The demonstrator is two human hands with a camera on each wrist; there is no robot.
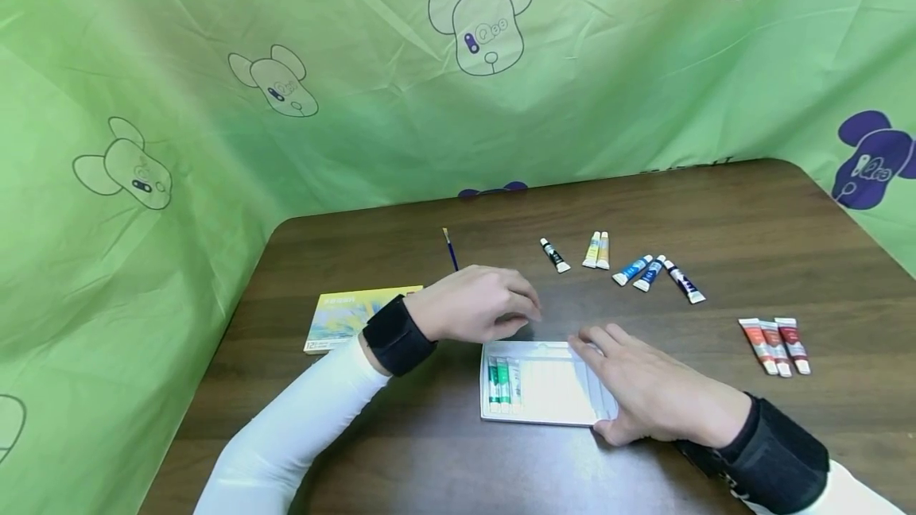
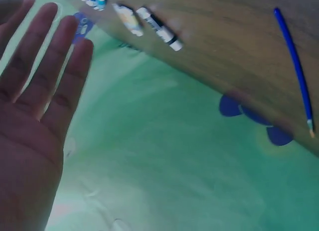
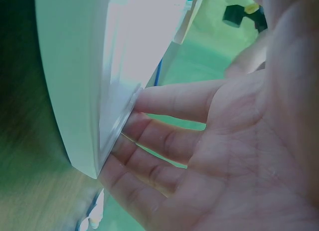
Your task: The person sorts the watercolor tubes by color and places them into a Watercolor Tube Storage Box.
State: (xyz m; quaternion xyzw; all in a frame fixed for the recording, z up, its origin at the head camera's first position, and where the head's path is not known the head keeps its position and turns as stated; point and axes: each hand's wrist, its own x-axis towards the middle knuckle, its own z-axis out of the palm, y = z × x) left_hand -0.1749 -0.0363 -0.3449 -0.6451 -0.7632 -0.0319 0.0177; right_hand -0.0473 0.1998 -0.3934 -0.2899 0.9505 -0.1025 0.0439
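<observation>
A white plastic paint tray (image 1: 551,392) lies on the table in front of the person. Two green paint tubes (image 1: 498,384) and a whitish tube (image 1: 516,382) lie side by side at its left end. The right hand (image 1: 644,384) holds the tray's right end, thumb at the near edge and fingers at the far edge. In the right wrist view, the fingertips (image 3: 144,99) touch the tray's rim. The left hand (image 1: 483,304) hovers just beyond the tray's far left corner, holding nothing. Its fingers look extended and slightly spread in the left wrist view.
A yellow-and-blue box (image 1: 347,316) lies partly behind the left wrist. Beyond it is a blue paintbrush (image 1: 450,249). Tubes lie grouped on the table: black (image 1: 554,256), yellowish (image 1: 595,250), blue (image 1: 647,272), and red (image 1: 775,346). A green curtain (image 1: 372,102) hangs behind.
</observation>
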